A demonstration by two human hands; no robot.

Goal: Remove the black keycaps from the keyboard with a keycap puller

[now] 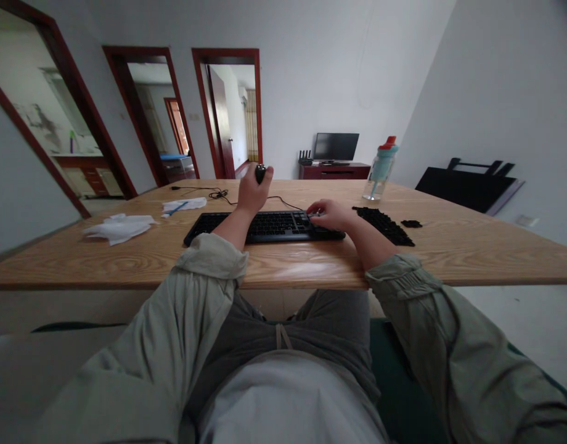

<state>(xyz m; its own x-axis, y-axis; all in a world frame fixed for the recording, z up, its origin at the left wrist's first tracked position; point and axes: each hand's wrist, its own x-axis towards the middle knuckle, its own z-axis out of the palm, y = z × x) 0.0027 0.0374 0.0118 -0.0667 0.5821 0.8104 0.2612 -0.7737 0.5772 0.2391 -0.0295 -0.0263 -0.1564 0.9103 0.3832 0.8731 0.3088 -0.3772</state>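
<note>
A long black keyboard (pixel 277 226) lies on the wooden table in front of me, its cable running off behind it. Raised above its middle, my left hand (pixel 252 188) is closed around a small, shiny, rounded black object (pixel 260 173); most of it is hidden by the fingers. My right hand (pixel 332 216) rests over the keyboard's right part, fingers slightly bent and apart, fingertips on or just above it. To the right, rows of loose black keycaps (pixel 385 226) lie on the table, with a smaller dark cluster (pixel 411 224) beyond them.
At left on the table (pixel 468 246) are a crumpled white tissue (pixel 121 228) and a flatter one (pixel 184 204) with a blue-and-white stick (pixel 176 209) on it. A coiled black cable (pixel 219 193) lies behind. A teal bottle with red lid (pixel 381 169) stands back right.
</note>
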